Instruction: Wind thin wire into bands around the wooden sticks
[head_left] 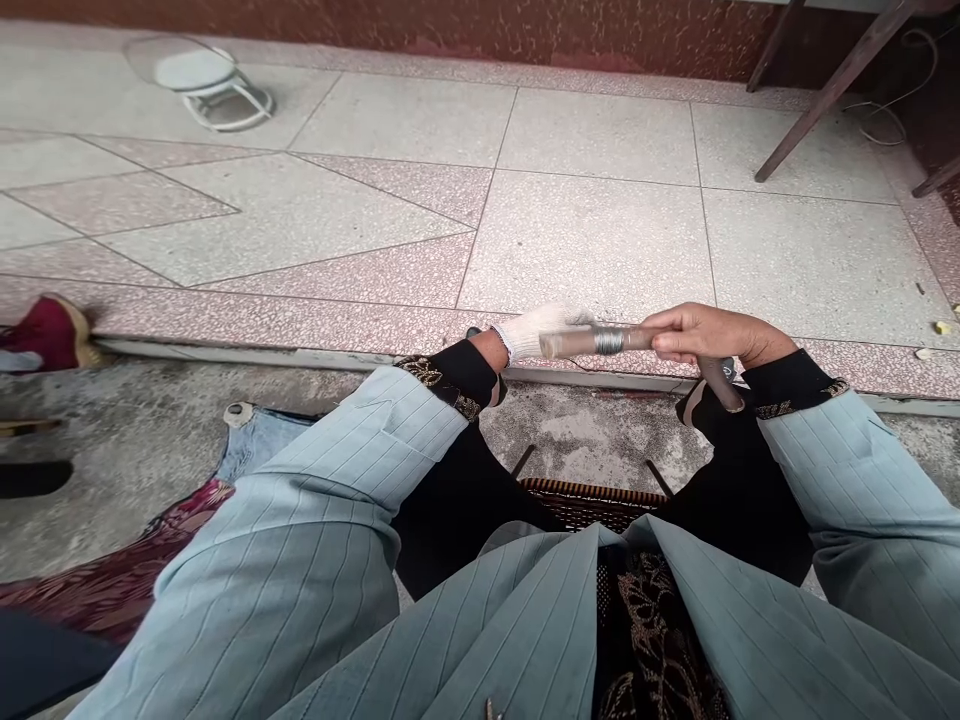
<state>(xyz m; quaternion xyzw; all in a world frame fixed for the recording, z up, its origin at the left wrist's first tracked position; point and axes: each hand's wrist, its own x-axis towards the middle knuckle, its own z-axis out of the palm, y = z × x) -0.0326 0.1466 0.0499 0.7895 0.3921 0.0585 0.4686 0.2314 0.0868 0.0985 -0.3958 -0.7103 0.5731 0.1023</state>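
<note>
My left hand [536,333], in a white knitted glove, is beside the blunt near end of a brown stick [574,344]. Its fingers are blurred and partly behind the stick, so their grip cannot be made out. Silvery wire [608,341] is wound in a tight band around the stick. Bare fingers of my right hand [705,332] close on the stick just right of the wire. Below that hand a similar brown rod [721,384] slants down; whether it joins the stick is hidden by the hand.
Under my knees is a woven wicker piece [592,500]. The raised tiled floor's edge [337,358] runs across in front. A white stool [217,85] stands far left, wooden legs [832,90] far right. Another person's red shoe [52,330] is at left, near denim cloth [259,440].
</note>
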